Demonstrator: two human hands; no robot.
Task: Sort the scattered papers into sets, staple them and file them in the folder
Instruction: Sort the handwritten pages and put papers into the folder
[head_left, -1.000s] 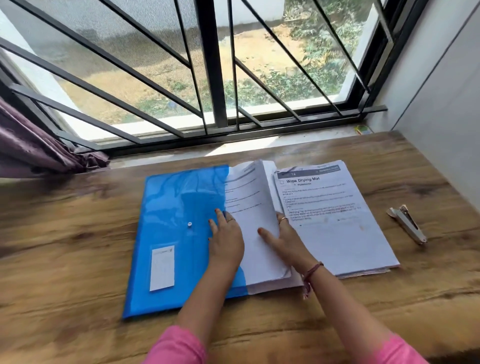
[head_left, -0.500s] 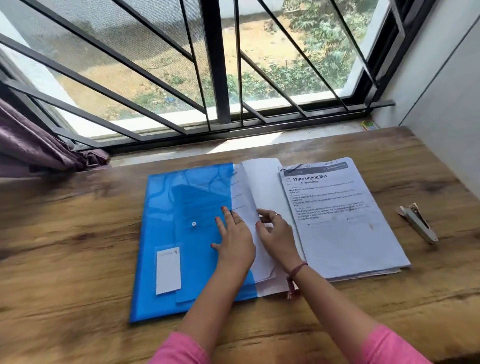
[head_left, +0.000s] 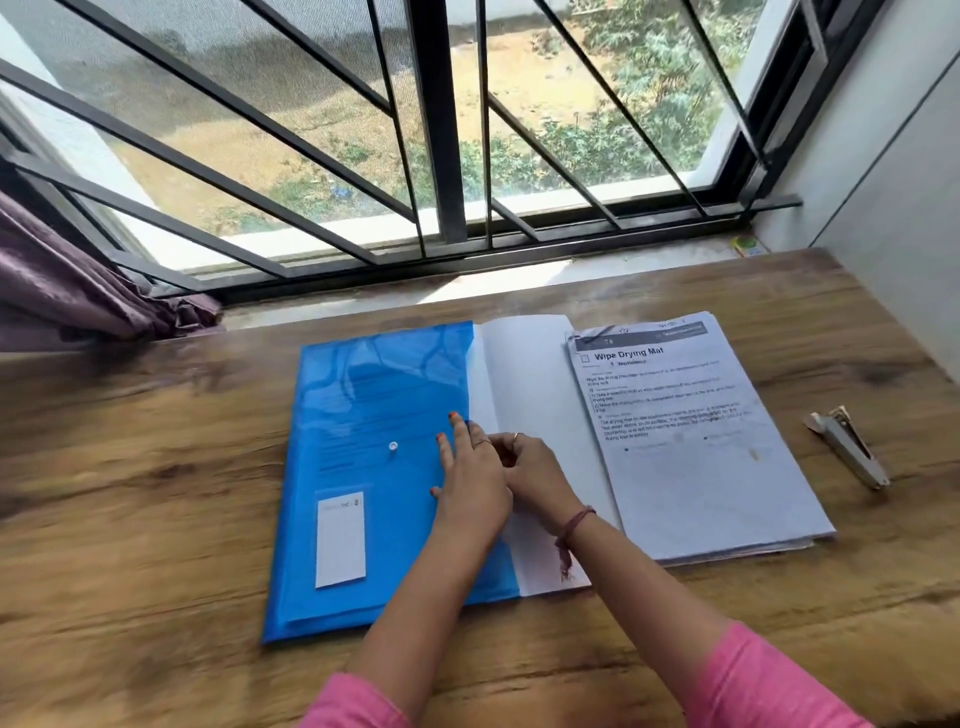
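Along the far left edge, a purple curtain (head_left: 67, 291) bunches against the black window grille (head_left: 447, 156). Next on the brown wooden worktop (head_left: 130, 467) lies a translucent blue plastic folder (head_left: 374, 415), with a white snap button (head_left: 393, 446) and a white label (head_left: 340, 540); printed sheets show faintly through its cover. On its right edge rests the left hand (head_left: 470, 483), fingers straight and flat on the plastic. Touching it, the right hand (head_left: 535, 475) has its fingers curled in at the folder's edge; whether it pinches anything I cannot tell. Beneath it a plain white sheet (head_left: 530, 374) pokes out of the folder. Further right sits a stack of printed white papers (head_left: 691, 441) headed "Wipe Drying Mat". Well apart, a grey metal stapler (head_left: 847, 447) lies near the right edge.
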